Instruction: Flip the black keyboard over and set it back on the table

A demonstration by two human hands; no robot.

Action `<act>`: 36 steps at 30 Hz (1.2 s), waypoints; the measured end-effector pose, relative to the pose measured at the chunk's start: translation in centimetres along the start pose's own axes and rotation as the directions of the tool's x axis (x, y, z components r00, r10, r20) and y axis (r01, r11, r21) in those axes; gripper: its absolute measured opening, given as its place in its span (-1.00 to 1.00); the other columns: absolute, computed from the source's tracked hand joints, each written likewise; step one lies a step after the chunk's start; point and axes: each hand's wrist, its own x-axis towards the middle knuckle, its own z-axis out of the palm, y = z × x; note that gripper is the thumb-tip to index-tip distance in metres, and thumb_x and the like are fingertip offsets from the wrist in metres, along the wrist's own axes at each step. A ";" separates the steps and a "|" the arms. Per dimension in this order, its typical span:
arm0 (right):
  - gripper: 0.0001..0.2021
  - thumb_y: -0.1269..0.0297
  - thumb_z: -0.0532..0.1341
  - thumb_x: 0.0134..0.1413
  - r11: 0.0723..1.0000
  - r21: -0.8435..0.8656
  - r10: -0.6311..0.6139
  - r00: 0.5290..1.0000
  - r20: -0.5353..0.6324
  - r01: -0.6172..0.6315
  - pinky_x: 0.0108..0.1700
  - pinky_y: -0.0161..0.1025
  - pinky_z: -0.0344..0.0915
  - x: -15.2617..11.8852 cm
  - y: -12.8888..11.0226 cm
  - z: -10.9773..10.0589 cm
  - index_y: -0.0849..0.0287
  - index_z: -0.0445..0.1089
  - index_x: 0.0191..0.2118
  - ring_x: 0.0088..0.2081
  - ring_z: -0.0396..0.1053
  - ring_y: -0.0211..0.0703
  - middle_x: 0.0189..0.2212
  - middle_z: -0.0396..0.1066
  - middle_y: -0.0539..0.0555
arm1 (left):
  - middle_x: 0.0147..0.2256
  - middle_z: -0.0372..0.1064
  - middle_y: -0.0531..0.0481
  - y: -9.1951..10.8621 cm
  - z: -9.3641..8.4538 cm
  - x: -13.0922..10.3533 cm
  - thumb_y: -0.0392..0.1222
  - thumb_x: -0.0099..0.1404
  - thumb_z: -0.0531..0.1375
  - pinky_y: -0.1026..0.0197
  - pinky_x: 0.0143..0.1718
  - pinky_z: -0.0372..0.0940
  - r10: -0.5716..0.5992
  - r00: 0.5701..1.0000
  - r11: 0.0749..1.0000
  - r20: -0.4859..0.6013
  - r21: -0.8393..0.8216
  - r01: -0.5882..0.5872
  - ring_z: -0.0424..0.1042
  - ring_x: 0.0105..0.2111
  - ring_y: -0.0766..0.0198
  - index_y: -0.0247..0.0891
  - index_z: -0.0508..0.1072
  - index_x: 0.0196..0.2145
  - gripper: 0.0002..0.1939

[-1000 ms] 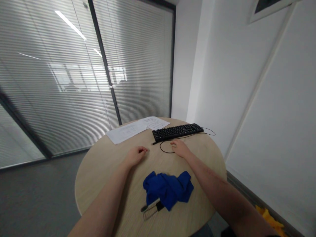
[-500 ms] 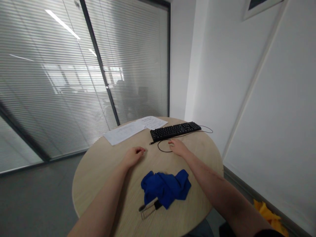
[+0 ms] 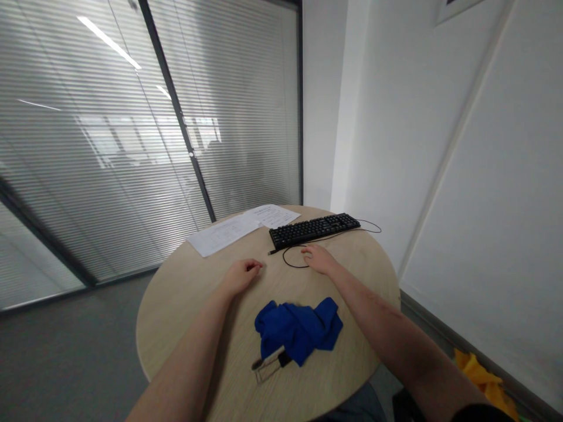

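Note:
My left hand (image 3: 241,275) rests on the light wood tabletop, its fingers loosely curled in; nothing shows in them. My right hand (image 3: 319,258) lies over the right side of a loop of thin black cable (image 3: 287,261), with fingers slightly bent and apart. Just beyond it is a black keyboard (image 3: 314,230), whose cable end with a plug points left. Nearer to me, between my forearms, lies a crumpled blue cloth (image 3: 299,329). From under its front edge stick out a slim dark-tipped object (image 3: 264,358) and a thin wire-framed piece with a black part; their kind is unclear.
Printed paper sheets (image 3: 224,235) lie at the far left of the round table (image 3: 176,305). A glass partition with blinds (image 3: 246,117) stands behind, a white wall (image 3: 484,205) to the right. Yellow cloth-like material (image 3: 484,381) is low at the right, near the wall's base.
The view has shifted slightly, so the table and what is on it appear a little higher and farther right. Both hands stay practically in place relative to the table.

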 end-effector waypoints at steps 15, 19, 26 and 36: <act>-0.63 0.38 0.20 0.17 1.000 0.000 0.004 1.000 0.019 -0.004 0.31 -0.16 0.18 -0.1 -0.1 -0.2 0.21 0.53 0.08 0.16 0.35 -0.01 0.12 0.42 0.19 | -0.33 0.59 -0.09 0.0 0.1 0.0 0.02 0.23 0.10 0.13 -0.24 0.33 0.009 1.000 1.000 0.014 0.020 -0.009 0.51 -0.32 0.08 -0.26 0.64 -0.14 -0.56; -0.63 0.37 0.21 0.17 1.000 0.003 0.011 1.000 0.025 -0.011 0.30 -0.17 0.19 -0.2 -0.2 -0.4 0.20 0.53 0.08 0.16 0.36 -0.02 0.12 0.43 0.18 | -0.33 0.59 -0.09 0.0 0.1 0.0 0.01 0.23 0.09 0.12 -0.25 0.32 0.014 1.000 1.000 0.015 0.027 -0.014 0.50 -0.34 0.09 -0.27 0.63 -0.13 -0.56; -0.62 0.36 0.21 0.18 1.000 0.001 0.007 1.000 0.026 -0.007 0.30 -0.17 0.19 -0.2 -0.1 -0.3 0.20 0.53 0.09 0.17 0.35 -0.01 0.13 0.42 0.19 | -0.32 0.60 -0.10 -0.2 0.2 0.1 0.01 0.23 0.09 0.12 -0.25 0.31 0.027 1.000 0.999 0.011 0.026 -0.027 0.51 -0.32 0.08 -0.26 0.64 -0.15 -0.56; -0.62 0.37 0.20 0.17 1.000 -0.005 -0.004 0.999 0.037 0.004 0.31 -0.18 0.18 -0.1 -0.2 -0.4 0.20 0.53 0.10 0.17 0.35 -0.02 0.11 0.44 0.18 | -0.35 0.58 -0.08 -0.3 0.1 0.1 0.04 0.23 0.09 0.13 -0.24 0.32 0.040 0.999 0.999 0.017 0.019 -0.041 0.50 -0.34 0.10 -0.26 0.63 -0.15 -0.55</act>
